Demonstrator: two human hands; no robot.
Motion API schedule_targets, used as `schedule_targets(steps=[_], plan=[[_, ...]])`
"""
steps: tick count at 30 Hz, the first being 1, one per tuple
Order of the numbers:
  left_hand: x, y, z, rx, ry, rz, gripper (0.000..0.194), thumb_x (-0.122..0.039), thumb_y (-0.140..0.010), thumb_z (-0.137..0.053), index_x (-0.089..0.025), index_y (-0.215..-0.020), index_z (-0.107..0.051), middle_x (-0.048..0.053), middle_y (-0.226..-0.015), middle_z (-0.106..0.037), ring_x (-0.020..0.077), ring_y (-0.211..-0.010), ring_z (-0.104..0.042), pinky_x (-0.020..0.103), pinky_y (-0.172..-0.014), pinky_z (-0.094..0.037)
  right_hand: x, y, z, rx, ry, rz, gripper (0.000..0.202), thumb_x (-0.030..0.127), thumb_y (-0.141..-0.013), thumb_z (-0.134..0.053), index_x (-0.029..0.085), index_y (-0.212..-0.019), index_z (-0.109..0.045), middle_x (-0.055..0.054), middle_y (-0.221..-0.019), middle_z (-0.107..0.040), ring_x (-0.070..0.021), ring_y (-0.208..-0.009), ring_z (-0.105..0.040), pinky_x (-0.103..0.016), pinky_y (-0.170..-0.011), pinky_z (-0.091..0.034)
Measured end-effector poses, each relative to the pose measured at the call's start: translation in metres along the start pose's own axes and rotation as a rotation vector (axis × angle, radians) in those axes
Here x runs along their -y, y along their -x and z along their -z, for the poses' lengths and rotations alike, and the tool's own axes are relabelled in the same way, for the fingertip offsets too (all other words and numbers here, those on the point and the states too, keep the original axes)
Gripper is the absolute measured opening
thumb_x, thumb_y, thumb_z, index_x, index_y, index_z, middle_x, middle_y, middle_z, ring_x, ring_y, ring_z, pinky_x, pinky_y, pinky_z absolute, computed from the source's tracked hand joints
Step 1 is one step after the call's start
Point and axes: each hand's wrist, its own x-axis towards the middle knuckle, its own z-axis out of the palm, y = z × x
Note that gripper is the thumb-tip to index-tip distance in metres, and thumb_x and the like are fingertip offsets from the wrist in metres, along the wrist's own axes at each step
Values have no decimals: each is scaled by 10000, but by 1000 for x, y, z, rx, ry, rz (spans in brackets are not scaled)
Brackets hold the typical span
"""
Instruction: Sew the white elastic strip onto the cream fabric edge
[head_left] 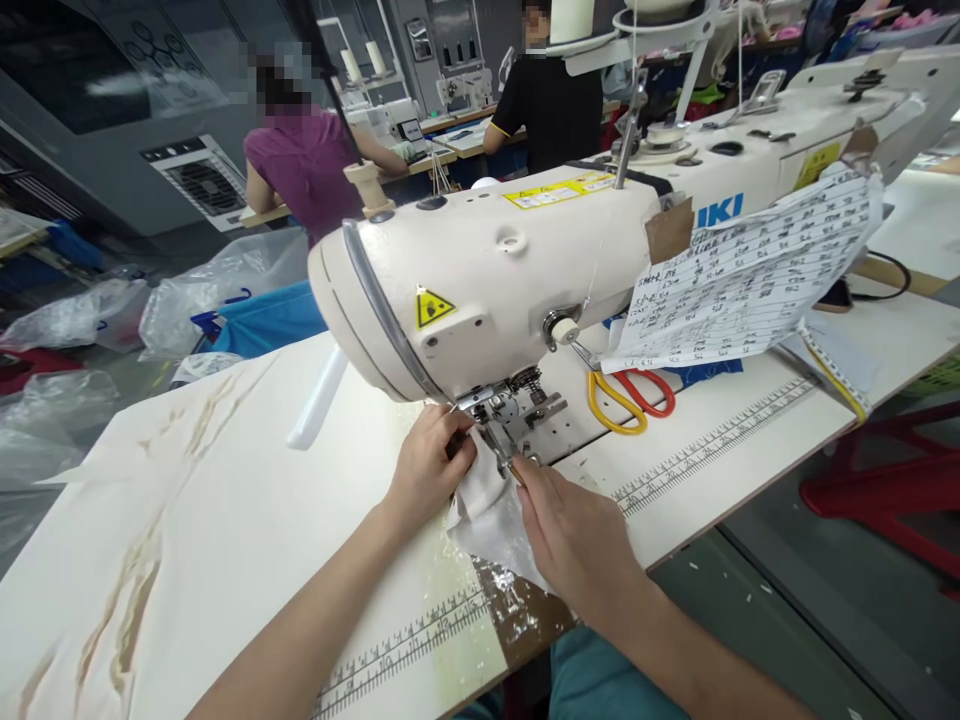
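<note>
A cream industrial sewing machine (525, 270) stands on the white work table (225, 520). A small piece of white cloth (487, 515) lies under its presser foot and needle (504, 440). My left hand (431, 465) pinches the cloth's far edge just left of the foot. My right hand (574, 535) rests on the cloth's near side, its fingertips at the needle plate. Both hands hold the cloth flat on the table.
Scissors with red and yellow handles (630, 395) lie behind the needle. A handwritten sheet (750, 275) is taped to the machine arm. Ruler tape (712, 440) runs along the table edge. Two people (315, 160) work at far tables. Plastic bags (210, 290) and a red stool (892, 490) flank the table.
</note>
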Motion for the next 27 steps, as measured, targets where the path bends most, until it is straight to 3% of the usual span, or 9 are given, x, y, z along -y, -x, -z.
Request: schedule_targets(steps=[9,13,17,22,27], plan=[[0,1,2,-22,64,2,110,-202,-921,-488,-199,-853,-574,41,-888,-652,178,-806,-600,306,-687,-486,1,-3,2,37,36,-39,305,112,-942,-460,90,-1223,-576,-95,-921,-726,-190,-705,-698,-270,-523,-465],[1,0,3,-27,-2,-160,101,-163,-940,-502,-189,-892,-587,56,-915,-652,192,-863,-595,327,-729,-501,2,-4,-1,28,75,-27,309,125,-955,-452,83,-1238,-570,-86,-919,-727,-194,-696,-693,-281,-507,-479],[2,0,9,44,-21,-285,128,-113,-941,-485,-159,-949,-604,85,-975,-630,199,-899,-583,333,-740,-523,6,1,4,-1,120,-24,316,96,-954,-409,67,-1227,-565,-94,-900,-738,-197,-669,-701,-279,-491,-485],[-11,2,21,242,-140,-294,298,-88,-915,-398,-134,-1079,-643,125,-1074,-598,243,-967,-554,403,-802,-550,10,36,28,13,-138,-92,247,150,-964,-381,165,-1164,-523,-58,-890,-733,-188,-686,-715,-252,-487,-503],[-36,7,18,265,-249,-196,283,-148,-917,-405,-111,-1016,-668,145,-1087,-594,280,-992,-537,456,-845,-557,10,77,46,192,-298,-177,244,130,-929,-386,236,-1141,-441,15,-735,-687,-165,-554,-676,-226,-447,-495]])
